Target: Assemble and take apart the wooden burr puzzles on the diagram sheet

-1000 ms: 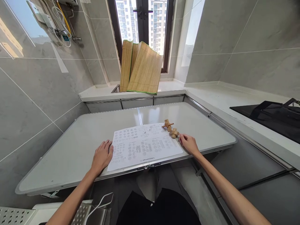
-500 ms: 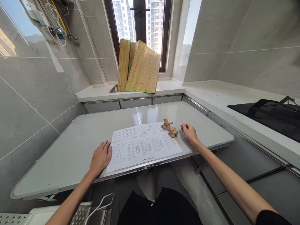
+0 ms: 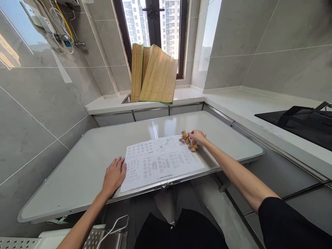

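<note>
My left hand [image 3: 113, 176] lies flat on the table, fingers spread, its thumb side along the left edge of a printed sheet [image 3: 153, 178]. Small line diagrams cover the paper. At the sheet's far right corner sits a wooden burr puzzle [image 3: 185, 137] with sticks jutting out. My right hand [image 3: 197, 135] has its fingers closed at the right-hand stick of this puzzle, hiding the stick's end. Just below that hand rests a second, more compact wooden burr puzzle [image 3: 193, 146], partly on the paper.
The white folding table [image 3: 88, 162] has a seam down its middle. Behind it, a folded bamboo mat [image 3: 158, 76] stands on the white ledge before the window. A black hob [image 3: 301, 124] lies on the right counter [image 3: 238, 103]. A perforated white rack [image 3: 20, 242] is at lower left.
My right hand has moved left from the bare tabletop to the farther wooden burr puzzle and closed on its stick. My left hand has stayed by the paper. The view has shifted slightly.
</note>
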Demonstrator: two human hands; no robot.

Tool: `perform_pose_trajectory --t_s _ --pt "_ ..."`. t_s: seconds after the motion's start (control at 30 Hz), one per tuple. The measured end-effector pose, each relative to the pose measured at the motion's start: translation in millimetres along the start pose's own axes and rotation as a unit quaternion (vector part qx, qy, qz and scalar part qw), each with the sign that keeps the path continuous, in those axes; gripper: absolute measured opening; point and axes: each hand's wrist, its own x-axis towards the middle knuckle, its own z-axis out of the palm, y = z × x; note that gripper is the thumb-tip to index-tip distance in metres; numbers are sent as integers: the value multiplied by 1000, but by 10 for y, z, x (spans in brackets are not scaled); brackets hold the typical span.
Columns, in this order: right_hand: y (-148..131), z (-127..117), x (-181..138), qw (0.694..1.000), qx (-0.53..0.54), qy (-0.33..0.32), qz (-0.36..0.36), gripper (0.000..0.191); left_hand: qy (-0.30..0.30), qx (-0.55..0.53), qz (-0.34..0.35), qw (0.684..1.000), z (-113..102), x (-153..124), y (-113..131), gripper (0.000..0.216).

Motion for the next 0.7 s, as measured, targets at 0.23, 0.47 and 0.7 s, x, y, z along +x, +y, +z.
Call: perform_pose_trajectory --t_s 0.23,0.47,0.7 --pt "-260 2 -104 996 57 -15 -64 31 -4 -8 4 1000 -16 12 4 58" --pt "-465 190 -626 968 189 -24 -164 26 -4 -41 2 999 -50 36 -12 59" --pt "-296 564 -1225 927 326 -94 -158 42 28 -122 39 991 -193 36 481 52"
